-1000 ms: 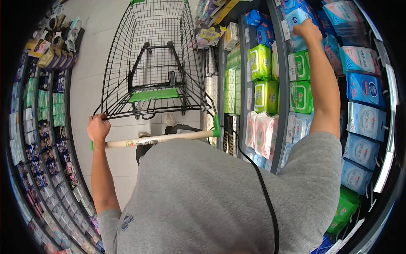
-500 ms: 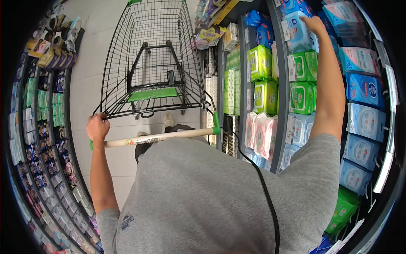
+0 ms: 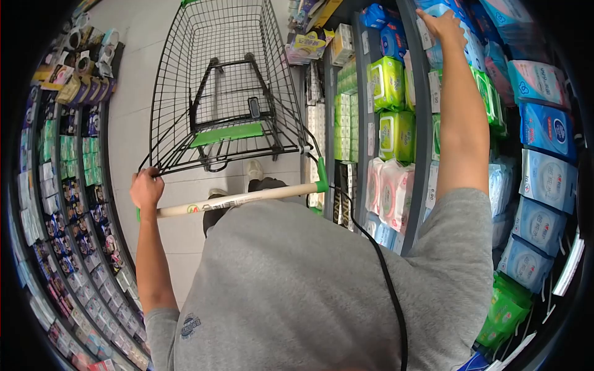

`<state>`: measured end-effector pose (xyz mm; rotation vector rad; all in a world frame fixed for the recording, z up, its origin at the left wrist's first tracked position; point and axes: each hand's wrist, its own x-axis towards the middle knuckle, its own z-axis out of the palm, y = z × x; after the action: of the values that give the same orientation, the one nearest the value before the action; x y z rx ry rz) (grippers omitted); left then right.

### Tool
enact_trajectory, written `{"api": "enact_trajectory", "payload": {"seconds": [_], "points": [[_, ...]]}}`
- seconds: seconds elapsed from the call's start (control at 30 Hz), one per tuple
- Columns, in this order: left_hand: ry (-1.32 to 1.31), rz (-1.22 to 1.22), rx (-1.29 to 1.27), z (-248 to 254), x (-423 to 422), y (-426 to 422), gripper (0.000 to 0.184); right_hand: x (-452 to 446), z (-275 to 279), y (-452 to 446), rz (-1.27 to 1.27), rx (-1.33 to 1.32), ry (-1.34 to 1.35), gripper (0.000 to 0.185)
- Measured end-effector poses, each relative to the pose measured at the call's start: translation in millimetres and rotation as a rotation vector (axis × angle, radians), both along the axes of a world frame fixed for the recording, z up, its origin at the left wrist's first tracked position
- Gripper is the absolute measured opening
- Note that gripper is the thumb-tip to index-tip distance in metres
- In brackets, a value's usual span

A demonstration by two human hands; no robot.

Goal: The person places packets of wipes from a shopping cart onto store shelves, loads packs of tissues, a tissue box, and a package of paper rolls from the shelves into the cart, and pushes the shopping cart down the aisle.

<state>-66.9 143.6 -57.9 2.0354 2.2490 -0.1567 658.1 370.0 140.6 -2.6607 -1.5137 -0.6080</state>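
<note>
My left hand (image 3: 147, 188) is closed around the left end of the shopping cart's pale handle (image 3: 241, 201), where it meets the wire frame. No goods show in the wire basket of the cart (image 3: 213, 117), which has a green flap at its near end. On the right, my right arm reaches up to a shelf. There my right hand (image 3: 445, 28) has its fingers spread over a light blue wet wipes pack (image 3: 473, 49), apparently touching it; its underside is hidden. Green wipes packs (image 3: 489, 99) sit below, partly behind my forearm.
Dark shelf uprights with price tags (image 3: 435, 89) line the right side. Yellow-green wipes packs (image 3: 396, 136) and pink-white packs (image 3: 390, 191) fill the neighbouring shelves. Blue packs (image 3: 547, 173) hang at far right. Another stocked rack (image 3: 68, 204) borders the tiled aisle (image 3: 127, 117) on the left.
My right hand has moved left toward the shelf edge, and its fingers are more spread. The cart and left hand sit slightly further right in view.
</note>
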Motion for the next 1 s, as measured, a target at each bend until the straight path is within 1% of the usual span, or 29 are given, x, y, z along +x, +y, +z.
{"api": "enact_trajectory", "payload": {"seconds": [0.2, 0.3, 0.37, 0.4, 0.47, 0.53, 0.57, 0.6, 0.63, 0.67, 0.7, 0.73, 0.77, 0.83, 0.87, 0.93, 0.97, 1.0], "points": [[0.007, 0.010, -0.012, 2.3, 1.9, -1.8, 0.017, -13.9, 5.6, -11.0, -0.019, -0.024, 0.011, 0.107], [-0.005, 0.009, 0.002, 0.5, 1.4, -3.3, 0.017, -16.0, 4.3, -13.7, -0.002, 0.000, 0.003, 0.104], [0.004, -0.003, 0.002, 1.1, 0.7, -2.7, 0.017, -13.9, -2.6, -12.7, -0.010, 0.027, -0.018, 0.092], [0.006, -0.005, -0.001, 2.0, 1.2, -3.1, 0.017, -15.3, -16.1, -11.8, -0.011, 0.027, -0.016, 0.092], [0.012, -0.005, -0.010, 2.2, 1.6, -2.3, 0.017, -20.4, -48.3, -14.5, -0.012, 0.308, -0.473, 0.075], [0.021, -0.017, -0.021, 1.2, 0.6, -1.3, 0.018, -91.6, -51.1, -49.2, 0.042, 0.298, -0.547, 0.061], [0.032, -0.017, -0.032, 1.3, -0.4, 0.2, 0.018, -114.8, -68.4, -63.6, 0.149, 0.368, -0.427, 0.049], [0.036, -0.036, -0.019, 1.8, -0.5, 1.9, 0.018, -145.2, -93.3, -78.8, 0.246, 0.470, 0.016, 0.034], [0.032, -0.028, -0.033, 2.3, -0.2, 2.4, 0.018, -181.7, -129.9, -106.4, 0.313, 0.518, 0.431, 0.032], [0.031, -0.019, -0.048, 2.5, -1.4, 2.0, 0.018, -222.8, -147.5, -141.7, 0.288, 0.296, 0.574, 0.039], [0.039, -0.032, -0.033, 0.4, -3.9, 2.6, 0.018, -262.1, -170.5, -179.1, 0.219, 0.071, 0.853, 0.038], [0.034, -0.030, -0.027, -2.9, -6.3, 3.6, 0.019, -300.1, -201.2, -214.6, 0.175, -0.124, 0.919, 0.035], [0.028, -0.031, -0.025, -3.8, -8.3, 4.0, 0.019, -326.8, -286.0, -257.4, 0.483, -0.057, 0.486, 0.037], [0.024, -0.043, -0.019, -1.3, -12.4, 7.4, 0.020, -367.1, -237.1, -276.1, 0.331, -0.149, 0.702, 0.042], [0.029, -0.032, -0.050, -2.5, -18.3, 9.2, 0.021, -367.7, -230.5, -277.7, 0.306, -0.144, 0.707, 0.042], [0.031, -0.027, -0.093, -2.8, -21.5, 10.3, 0.022, -357.2, -227.8, -277.2, 0.397, -0.320, 0.813, 0.043], [0.031, -0.045, -0.085, -3.2, -21.1, 11.7, 0.022, -351.6, -231.1, -277.6, 0.383, -0.305, 0.812, 0.043], [0.030, -0.054, -0.093, -2.5, -21.7, 12.3, 0.023, -344.6, -235.7, -278.0, 0.406, -0.297, 0.879, 0.043]]}}
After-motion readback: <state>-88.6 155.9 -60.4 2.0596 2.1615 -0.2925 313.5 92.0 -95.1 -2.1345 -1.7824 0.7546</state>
